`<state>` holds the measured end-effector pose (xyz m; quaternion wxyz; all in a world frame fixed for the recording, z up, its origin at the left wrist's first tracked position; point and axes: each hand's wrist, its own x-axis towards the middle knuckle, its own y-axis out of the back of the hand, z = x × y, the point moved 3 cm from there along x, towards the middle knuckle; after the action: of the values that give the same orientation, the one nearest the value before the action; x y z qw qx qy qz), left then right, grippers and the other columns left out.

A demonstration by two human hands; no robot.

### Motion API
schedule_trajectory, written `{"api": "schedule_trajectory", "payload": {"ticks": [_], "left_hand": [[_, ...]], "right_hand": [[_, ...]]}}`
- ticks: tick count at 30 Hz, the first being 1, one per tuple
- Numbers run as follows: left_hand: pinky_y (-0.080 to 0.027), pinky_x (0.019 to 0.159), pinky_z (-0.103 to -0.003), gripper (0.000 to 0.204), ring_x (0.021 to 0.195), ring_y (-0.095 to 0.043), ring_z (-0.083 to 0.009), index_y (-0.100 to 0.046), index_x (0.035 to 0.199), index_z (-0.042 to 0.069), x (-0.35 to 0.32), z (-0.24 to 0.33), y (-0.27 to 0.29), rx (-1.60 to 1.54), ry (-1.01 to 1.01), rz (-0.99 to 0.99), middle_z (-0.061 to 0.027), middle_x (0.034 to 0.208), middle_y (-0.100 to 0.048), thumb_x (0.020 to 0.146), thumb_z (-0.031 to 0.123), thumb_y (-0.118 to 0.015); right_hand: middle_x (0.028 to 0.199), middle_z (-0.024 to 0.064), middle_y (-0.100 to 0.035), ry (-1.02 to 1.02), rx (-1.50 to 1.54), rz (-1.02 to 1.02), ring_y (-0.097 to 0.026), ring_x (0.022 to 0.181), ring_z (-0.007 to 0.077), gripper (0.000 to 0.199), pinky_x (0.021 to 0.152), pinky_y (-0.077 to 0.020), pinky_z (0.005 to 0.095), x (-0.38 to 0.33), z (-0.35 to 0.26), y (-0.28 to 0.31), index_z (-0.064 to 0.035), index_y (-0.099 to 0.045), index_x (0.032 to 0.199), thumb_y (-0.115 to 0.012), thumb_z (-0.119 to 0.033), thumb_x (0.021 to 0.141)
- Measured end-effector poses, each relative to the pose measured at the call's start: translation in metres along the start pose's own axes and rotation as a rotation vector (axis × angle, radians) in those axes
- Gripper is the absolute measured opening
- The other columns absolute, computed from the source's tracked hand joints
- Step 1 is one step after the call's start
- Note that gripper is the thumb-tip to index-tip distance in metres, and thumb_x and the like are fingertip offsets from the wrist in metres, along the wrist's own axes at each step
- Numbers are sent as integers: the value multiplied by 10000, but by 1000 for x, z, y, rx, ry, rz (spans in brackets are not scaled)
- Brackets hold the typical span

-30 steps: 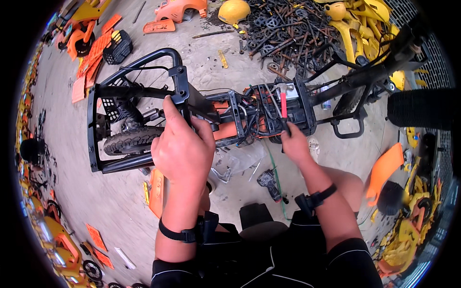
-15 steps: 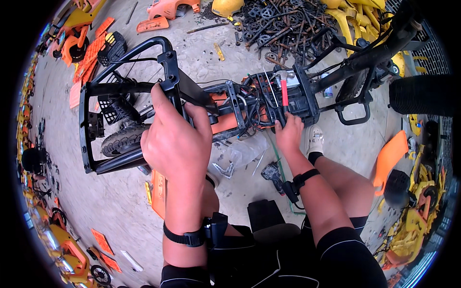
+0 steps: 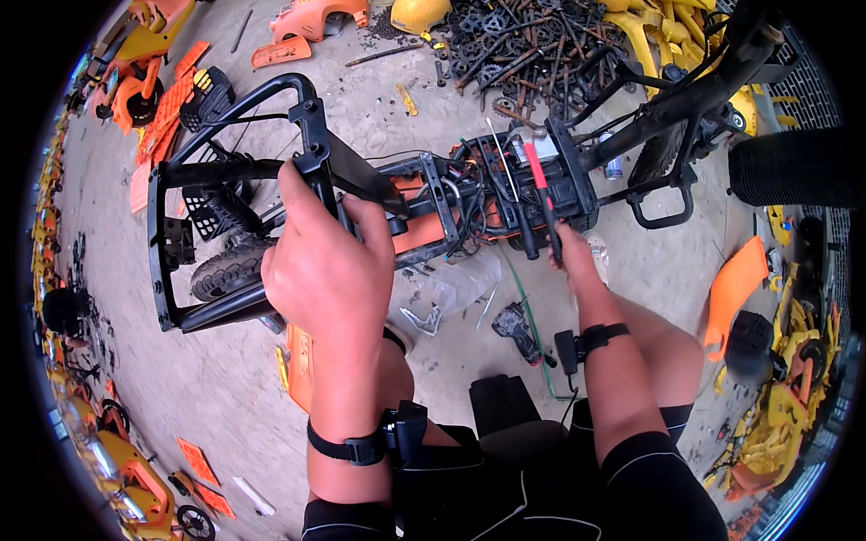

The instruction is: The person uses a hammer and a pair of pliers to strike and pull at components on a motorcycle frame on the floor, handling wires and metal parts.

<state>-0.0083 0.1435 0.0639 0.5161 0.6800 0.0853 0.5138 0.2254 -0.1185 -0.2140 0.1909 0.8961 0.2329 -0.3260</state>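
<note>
A black metal bike or scooter frame (image 3: 163, 261) lies across the floor before me, with loose wiring (image 3: 469, 203) showing in its middle. My left hand (image 3: 329, 257) is closed around an upright bar at the frame's left part. In my right hand (image 3: 572, 255) is the end of a hammer's handle; the hammer (image 3: 534, 171) is red and black and its metal head rests over the frame. Left of it a long screwdriver (image 3: 512, 171) with a dark handle lies on the frame, apart from my fingers.
On the floor near my feet are a cordless drill (image 3: 516, 329) and a clear plastic bag (image 3: 465, 284). A heap of rusty metal parts (image 3: 514, 54) lies beyond the frame. Orange panels (image 3: 735, 288) and yellow body parts (image 3: 776, 433) sit at the right, a black ribbed tube (image 3: 794, 167) above them.
My right hand has shifted right and slightly nearer, from beside the screwdriver's handle onto the hammer's. The hammer's handle end has swung right. My left hand keeps its hold.
</note>
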Motion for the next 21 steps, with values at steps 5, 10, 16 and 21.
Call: {"api": "schedule_trajectory", "payload": {"ticks": [5,10,16,21], "left_hand": [[-497,533,-408,588,522,-627,-299,-541,1305,-90,1,0,1,-28,24,-33,-114,670,-648,809,189,-690],[-496,538,-411,578,530,-630,-308,-548,1302,-80,1,2,-2,-33,21,-27,-112,672,-651,815,199,-689],[-512,535,-441,562,557,-675,-328,-577,1353,55,-5,-6,-7,8,111,-39,-75,621,-674,868,322,-673],[-513,543,-417,562,573,-682,-305,-581,1355,61,-4,-4,-10,3,111,-52,-62,652,-685,867,323,-675]], "right_hand": [[724,46,-640,-121,229,-275,-561,513,152,315,467,-423,283,4,-61,6,-68,-635,1083,-624,-362,974],[754,41,-614,-230,216,-414,-518,535,129,165,477,-415,289,-12,-81,-8,-64,-609,1037,-627,-180,920],[690,0,-522,79,117,-303,-479,488,117,118,447,-396,295,-68,-76,-67,-75,-545,938,-591,-182,956],[678,-9,-491,142,-123,-245,-426,454,91,335,416,-368,283,-54,-74,-124,-62,-550,944,-598,-386,1016]]}}
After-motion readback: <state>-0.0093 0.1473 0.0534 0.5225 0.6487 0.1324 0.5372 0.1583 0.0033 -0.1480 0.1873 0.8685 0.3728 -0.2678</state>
